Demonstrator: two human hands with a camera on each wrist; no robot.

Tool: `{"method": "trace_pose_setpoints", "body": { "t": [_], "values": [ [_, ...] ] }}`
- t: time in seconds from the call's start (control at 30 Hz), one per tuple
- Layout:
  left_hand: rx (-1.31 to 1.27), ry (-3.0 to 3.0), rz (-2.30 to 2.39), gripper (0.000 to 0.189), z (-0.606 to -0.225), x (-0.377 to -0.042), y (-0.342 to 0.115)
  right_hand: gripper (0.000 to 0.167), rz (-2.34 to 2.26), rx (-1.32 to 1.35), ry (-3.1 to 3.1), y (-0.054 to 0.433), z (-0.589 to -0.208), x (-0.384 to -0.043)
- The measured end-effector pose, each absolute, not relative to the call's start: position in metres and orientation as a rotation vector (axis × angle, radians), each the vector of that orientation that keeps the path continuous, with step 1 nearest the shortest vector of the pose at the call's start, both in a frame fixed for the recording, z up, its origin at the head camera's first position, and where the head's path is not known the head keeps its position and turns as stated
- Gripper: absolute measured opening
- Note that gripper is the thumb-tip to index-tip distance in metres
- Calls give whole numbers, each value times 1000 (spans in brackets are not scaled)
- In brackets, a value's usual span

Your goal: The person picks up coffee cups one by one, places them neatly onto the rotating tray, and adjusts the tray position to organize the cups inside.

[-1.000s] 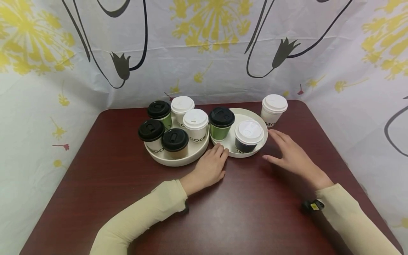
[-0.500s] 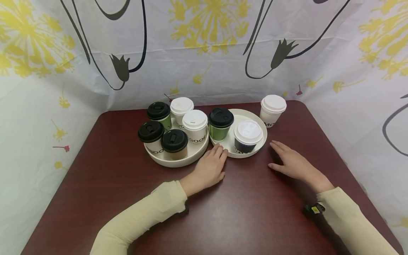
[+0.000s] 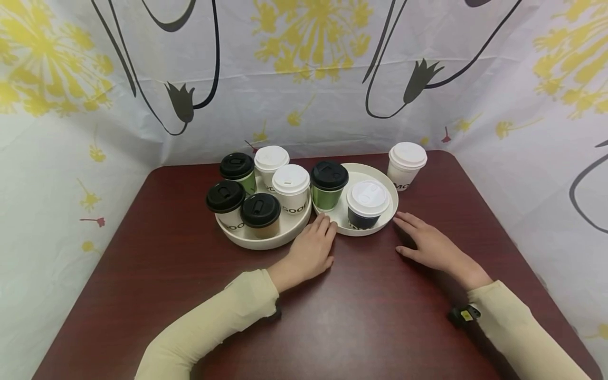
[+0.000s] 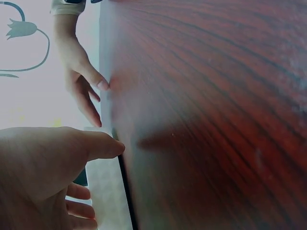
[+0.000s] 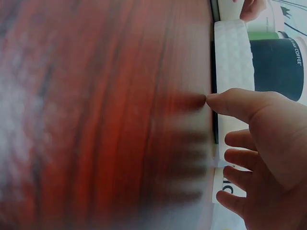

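My left hand [image 3: 309, 249] lies with loosely extended fingers where the two round white trays meet, its fingertips at the front rim of the right tray [image 3: 363, 170]. Beside that tray's right front rim is my right hand [image 3: 429, 244], fingers spread and relaxed, holding nothing. Inside the right tray stand a green paper coffee cup [image 3: 325, 198] with a black lid and a dark cup [image 3: 362, 219] with a white lid. In the right wrist view, the thumb is near the tray wall [image 5: 233, 57], with the dark cup [image 5: 278, 67] behind it.
The left tray [image 3: 258, 243] bears several lidded cups, among them a brown one [image 3: 263, 229] with a black lid. A white cup [image 3: 404, 171] stands on the table beyond the right tray. A patterned cloth [image 3: 304, 121] hangs behind the dark red table [image 3: 351, 316].
My right hand draws back from near the white cup, then shifts slightly left to the right tray's rim. The dark cup sits slightly further left. My left hand stays almost still.
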State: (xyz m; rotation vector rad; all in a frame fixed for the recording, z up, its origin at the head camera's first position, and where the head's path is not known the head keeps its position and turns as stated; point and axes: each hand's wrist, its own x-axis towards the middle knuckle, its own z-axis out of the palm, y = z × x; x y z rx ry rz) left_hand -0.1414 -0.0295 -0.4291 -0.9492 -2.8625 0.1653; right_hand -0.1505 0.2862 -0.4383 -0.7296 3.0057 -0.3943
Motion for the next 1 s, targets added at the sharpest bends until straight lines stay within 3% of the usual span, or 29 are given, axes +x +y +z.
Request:
{"method": "trace_pose_setpoints", "body": {
  "t": [0.53, 1.0],
  "values": [
    [-904, -2917, 157, 84, -427, -143, -32, 65, -477, -750, 3137, 283, -437, -154],
    [-887, -2943, 138, 85, -426, -143, -34, 48, -465, -899, 3197, 280, -436, -156]
  ]
}}
